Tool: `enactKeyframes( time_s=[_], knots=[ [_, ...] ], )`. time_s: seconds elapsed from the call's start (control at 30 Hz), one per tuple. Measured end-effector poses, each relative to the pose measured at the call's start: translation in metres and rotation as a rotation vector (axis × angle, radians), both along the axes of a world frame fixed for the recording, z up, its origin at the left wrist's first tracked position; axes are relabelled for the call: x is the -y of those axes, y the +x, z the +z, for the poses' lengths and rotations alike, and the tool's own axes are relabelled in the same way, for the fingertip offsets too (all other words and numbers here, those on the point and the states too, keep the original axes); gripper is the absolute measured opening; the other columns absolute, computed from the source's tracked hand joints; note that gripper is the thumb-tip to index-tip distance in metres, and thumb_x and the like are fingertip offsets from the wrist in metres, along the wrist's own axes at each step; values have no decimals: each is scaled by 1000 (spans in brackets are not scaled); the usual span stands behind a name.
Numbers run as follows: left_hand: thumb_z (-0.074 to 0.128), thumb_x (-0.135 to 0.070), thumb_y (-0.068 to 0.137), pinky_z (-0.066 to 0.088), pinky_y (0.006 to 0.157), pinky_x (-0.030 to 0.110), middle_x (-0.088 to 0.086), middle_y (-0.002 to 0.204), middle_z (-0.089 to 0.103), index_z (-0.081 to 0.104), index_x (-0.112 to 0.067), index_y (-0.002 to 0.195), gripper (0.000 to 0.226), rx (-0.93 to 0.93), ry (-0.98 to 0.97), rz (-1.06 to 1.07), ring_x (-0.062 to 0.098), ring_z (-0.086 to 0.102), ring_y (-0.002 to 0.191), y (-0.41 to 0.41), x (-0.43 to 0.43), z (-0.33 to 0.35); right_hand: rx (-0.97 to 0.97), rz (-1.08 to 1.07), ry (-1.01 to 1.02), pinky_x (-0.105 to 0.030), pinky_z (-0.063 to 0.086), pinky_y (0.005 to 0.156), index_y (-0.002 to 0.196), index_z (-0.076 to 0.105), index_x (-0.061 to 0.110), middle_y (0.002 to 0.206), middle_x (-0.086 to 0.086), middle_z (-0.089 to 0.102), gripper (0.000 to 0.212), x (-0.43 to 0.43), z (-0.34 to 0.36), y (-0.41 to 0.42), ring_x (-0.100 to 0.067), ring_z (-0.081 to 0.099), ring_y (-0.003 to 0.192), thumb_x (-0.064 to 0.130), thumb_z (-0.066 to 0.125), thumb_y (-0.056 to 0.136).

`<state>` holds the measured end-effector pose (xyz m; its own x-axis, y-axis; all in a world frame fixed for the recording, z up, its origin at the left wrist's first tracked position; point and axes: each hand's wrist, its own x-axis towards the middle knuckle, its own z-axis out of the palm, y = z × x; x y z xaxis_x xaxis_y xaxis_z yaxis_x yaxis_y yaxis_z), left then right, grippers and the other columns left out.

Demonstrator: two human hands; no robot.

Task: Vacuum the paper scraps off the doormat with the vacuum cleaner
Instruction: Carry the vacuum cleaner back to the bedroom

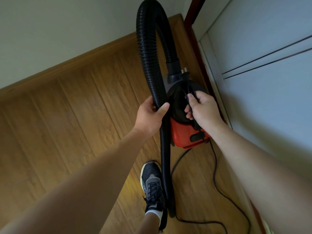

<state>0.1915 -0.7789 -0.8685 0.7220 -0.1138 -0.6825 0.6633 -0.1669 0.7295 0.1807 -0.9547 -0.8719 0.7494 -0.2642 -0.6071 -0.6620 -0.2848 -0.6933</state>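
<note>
**Trailing cord could trip the step**

The red vacuum cleaner is just below the right hand, whose fingers curl round strands of its power cord. The left hand grips the ribbed hose alongside. No doormat or paper scraps are in view. Slack cord trails over the wooden floor beneath both forearms, close to the shoe. A stride may snag it and jerk the cleaner.

Open wooden floor left of hose.
</note>
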Motion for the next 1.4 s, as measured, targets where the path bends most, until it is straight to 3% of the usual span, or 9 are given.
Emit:
enactKeyframes(
  time_s=[0.17,0.37,0.5,0.63,0.77,0.93,1.1,1.23,1.4],
  knots=[
    [66,-20,99,56,95,27,-7,116,73,65,-25,121,22,8,-9,2,8,68,111,-5,-2,1,-9,24,-60,-33,53,59,94,64,27,69,0,68,22,-1,-2,-2,-13,65,56,34,45,104],
    [66,-21,99,54,85,17,-9,116,73,65,-22,122,23,21,-5,-29,4,68,109,-10,-6,7,-7,26,-104,-30,53,59,109,64,23,75,2,69,26,-3,-5,-4,-7,65,55,39,44,104],
    [67,-24,99,57,93,27,-9,115,73,65,-23,122,24,23,32,-45,7,68,110,-10,-6,10,-15,24,-119,-26,51,60,118,63,20,80,4,69,32,-3,-5,-5,-4,65,58,40,43,105],
    [67,-26,99,58,95,30,-9,115,73,64,-23,124,26,37,57,-61,7,68,110,-12,-5,15,-8,45,-140,-26,51,62,118,62,20,83,4,69,31,-4,1,-5,-9,67,68,39,42,105],
    [67,-29,99,58,91,27,-10,112,73,64,-24,123,25,52,100,-62,5,69,106,-14,-3,19,-1,77,-164,-37,58,77,124,60,23,95,3,69,29,-4,7,-8,-16,69,84,36,43,105],
    [66,-36,98,59,96,39,-10,110,74,64,-27,120,23,58,141,-66,8,71,105,-21,-3,24,50,170,-304,-24,43,83,139,52,18,123,0,64,38,2,21,-14,-16,61,108,29,50,103],
    [63,-42,99,60,94,46,-10,110,73,61,-28,124,29,74,175,-57,13,71,104,-32,-6,35,80,354,-451,-29,46,88,143,48,15,136,-6,56,46,3,33,-22,-24,58,119,33,53,101],
    [61,-42,100,59,92,34,-11,113,70,57,-25,132,37,107,226,-48,10,68,105,-44,-9,49,107,534,-542,-39,46,101,148,41,13,144,-9,50,52,4,52,-29,-27,49,129,34,50,101],
    [58,-46,101,47,73,15,-11,119,66,51,-23,142,48,139,293,-8,7,66,106,-62,-10,66,134,741,-630,-44,42,109,151,36,11,151,-9,45,54,6,77,-39,-28,42,137,34,44,103]
  ],
)
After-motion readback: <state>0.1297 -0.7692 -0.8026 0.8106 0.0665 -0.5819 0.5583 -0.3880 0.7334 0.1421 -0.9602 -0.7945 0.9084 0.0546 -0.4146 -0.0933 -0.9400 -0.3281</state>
